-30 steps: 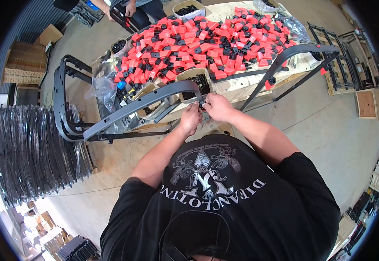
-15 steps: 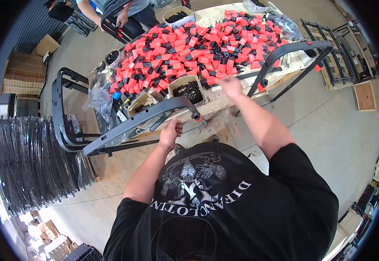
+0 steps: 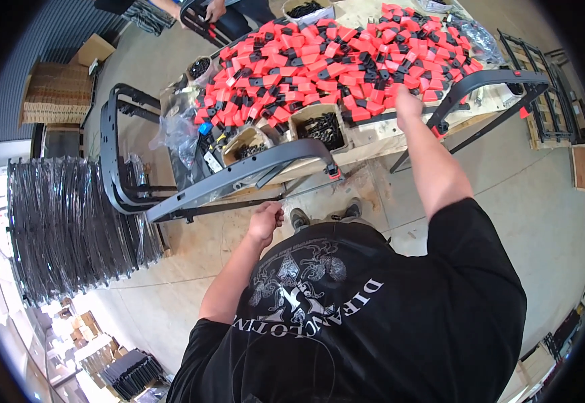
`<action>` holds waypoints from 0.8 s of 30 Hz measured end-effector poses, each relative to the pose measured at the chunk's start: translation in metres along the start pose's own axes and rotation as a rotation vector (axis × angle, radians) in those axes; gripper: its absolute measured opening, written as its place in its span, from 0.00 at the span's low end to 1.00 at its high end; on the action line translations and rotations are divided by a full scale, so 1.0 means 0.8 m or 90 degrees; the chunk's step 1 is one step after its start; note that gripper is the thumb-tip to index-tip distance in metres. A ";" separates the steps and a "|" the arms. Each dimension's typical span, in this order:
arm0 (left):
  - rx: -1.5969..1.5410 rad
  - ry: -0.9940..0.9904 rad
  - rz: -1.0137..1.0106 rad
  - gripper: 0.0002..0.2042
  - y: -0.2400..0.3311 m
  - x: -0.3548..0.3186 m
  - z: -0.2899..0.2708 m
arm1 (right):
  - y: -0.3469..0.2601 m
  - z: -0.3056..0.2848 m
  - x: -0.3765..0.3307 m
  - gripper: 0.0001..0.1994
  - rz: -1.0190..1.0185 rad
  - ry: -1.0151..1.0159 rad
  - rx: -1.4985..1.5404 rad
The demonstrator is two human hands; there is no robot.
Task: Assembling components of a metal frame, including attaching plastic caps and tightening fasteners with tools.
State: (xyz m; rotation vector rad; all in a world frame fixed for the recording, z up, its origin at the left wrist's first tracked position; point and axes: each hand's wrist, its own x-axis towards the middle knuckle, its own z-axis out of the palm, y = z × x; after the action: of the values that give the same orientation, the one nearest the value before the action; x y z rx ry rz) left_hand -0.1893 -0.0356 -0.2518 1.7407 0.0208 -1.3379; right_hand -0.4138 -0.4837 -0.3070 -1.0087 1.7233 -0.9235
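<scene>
**Curved frame section held at the bench edge; red-and-black parts reached for**

A long, curved, dark grey frame section (image 3: pixel 238 176) of matt moulded appearance is positioned along the near edge of a pale wooden workbench (image 3: pixel 400 134). Its flat outer face is smooth; a small red tip is seen at its right end. The left hand (image 3: pixel 265 221) is clenched into a fist just below this section, beside thin dark rods running under it. Whether a rod is enclosed by the fist cannot be told.

The right hand (image 3: pixel 408 106) is extended over the bench, at the near edge of a dense heap of small red-and-black block-shaped parts (image 3: pixel 332 57). The fingers are hidden behind the back of the hand, so its grip cannot be told. A second curved dark grey frame section (image 3: pixel 487 80) is located just beside this hand.

A cardboard box of small black hardware (image 3: pixel 320 129) is set between the heap and the first section. A stack of black ribbed frames (image 3: pixel 64 228) is stood on the concrete floor at the left.
</scene>
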 end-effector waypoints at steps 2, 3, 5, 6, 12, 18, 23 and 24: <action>-0.013 -0.005 0.000 0.06 0.000 0.000 -0.015 | 0.013 -0.031 -0.011 0.16 0.175 -0.337 0.353; -0.025 -0.008 0.005 0.06 -0.005 -0.002 -0.024 | 0.007 -0.055 -0.043 0.14 0.190 -0.474 0.478; -0.042 -0.020 0.002 0.06 -0.011 0.001 -0.046 | -0.041 -0.088 -0.169 0.13 0.192 -0.445 0.554; -0.034 -0.027 0.000 0.06 -0.014 0.005 -0.056 | -0.051 -0.107 -0.214 0.13 0.174 -0.457 0.544; 0.037 -0.082 0.014 0.06 -0.008 0.005 -0.110 | 0.009 -0.121 -0.360 0.06 0.019 -0.649 0.077; 0.193 -0.292 0.420 0.07 0.031 -0.045 -0.174 | 0.046 0.000 -0.544 0.14 0.275 -0.894 0.405; 0.540 -0.227 0.790 0.13 0.089 -0.125 -0.242 | 0.039 0.100 -0.678 0.25 0.345 -0.745 0.491; 0.610 -0.206 0.839 0.15 0.089 -0.130 -0.256 | 0.036 0.106 -0.693 0.27 0.381 -0.755 0.464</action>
State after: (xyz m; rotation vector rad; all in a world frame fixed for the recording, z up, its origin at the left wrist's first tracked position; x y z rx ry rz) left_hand -0.0412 0.1068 -0.1271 1.5649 -1.8466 -0.5350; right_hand -0.1996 0.0191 -0.1774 -0.3237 0.5111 -0.3251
